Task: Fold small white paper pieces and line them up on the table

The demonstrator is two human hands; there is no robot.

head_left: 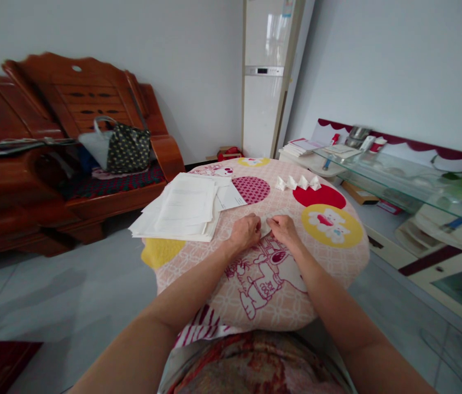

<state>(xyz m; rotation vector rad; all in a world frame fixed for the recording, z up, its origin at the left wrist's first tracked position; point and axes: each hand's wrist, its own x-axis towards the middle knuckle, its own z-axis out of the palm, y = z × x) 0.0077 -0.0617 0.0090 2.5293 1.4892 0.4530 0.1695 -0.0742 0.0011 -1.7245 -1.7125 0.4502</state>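
Observation:
A small piece of white paper [266, 227] lies between my hands, low over the cloth-covered round table [337, 268]. My left hand [246, 231] has its fingers curled onto the paper's left side. Thumb and fingers of my right hand [283, 227] pinch its right side. Part of the paper is hidden behind my fingers, so its exact folds do not show. Beyond my right hand, several small folded white paper shapes [298, 183] stand in a row. To the left of my left hand lies a loose stack of white paper sheets [185, 205].
A wooden bench [79, 104] with bags [128, 149] on it stands at the left. On the right is a glass-topped cabinet [398, 180] holding papers and household items. A tall white air conditioner [264, 104] fills the corner behind the table.

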